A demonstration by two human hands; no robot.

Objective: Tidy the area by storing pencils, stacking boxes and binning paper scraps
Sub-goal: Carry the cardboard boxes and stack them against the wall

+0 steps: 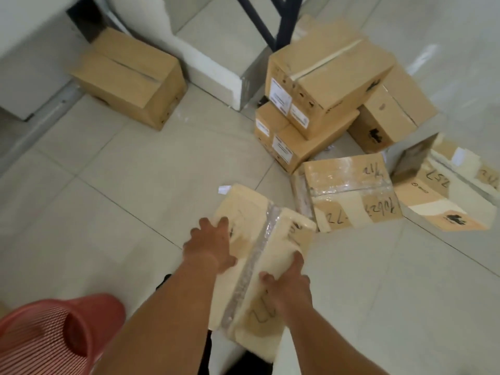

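I hold a pale cardboard box (251,212) sealed with clear tape and marked with handwriting, lifted above the tiled floor. My left hand (209,246) grips its left side and my right hand (288,286) grips its right near edge. Ahead on the right, a large brown box (332,77) sits on top of a lower brown box (297,147). Another taped box with handwritten numbers (351,190) lies on the floor beside the one I hold. A small white paper scrap (224,188) lies on the floor just beyond my box.
A brown box (130,77) stands alone at the back left by a white wall base. More boxes (392,115) (446,190) lie at the right. A pink slotted plastic basket (54,334) is at the bottom left. Dark metal legs (281,20) stand at the back.
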